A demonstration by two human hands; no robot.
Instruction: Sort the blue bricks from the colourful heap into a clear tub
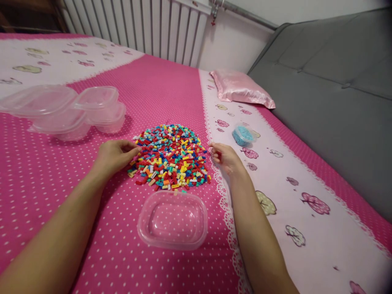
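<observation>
A round heap of small colourful toy building bricks [171, 157] lies on the pink dotted bedspread. My left hand [118, 155] is at its left edge, thumb and forefinger a little apart, tips at the outermost bricks. On the right, just off the heap, my right hand [225, 158] is closed with curled fingers; a bit of red, apparently a brick, shows between them. Nearest me, in front of the heap, lies a clear plastic container or lid [173, 220]. Beyond my right hand stands a small clear tub of light-blue bricks [244, 134].
Several clear lidded plastic containers [58, 108] are stacked at the left. A pink satin pillow [241, 87] lies at the back right, beside a grey padded headboard [330, 77]. A white radiator [137, 28] stands along the far side of the bed.
</observation>
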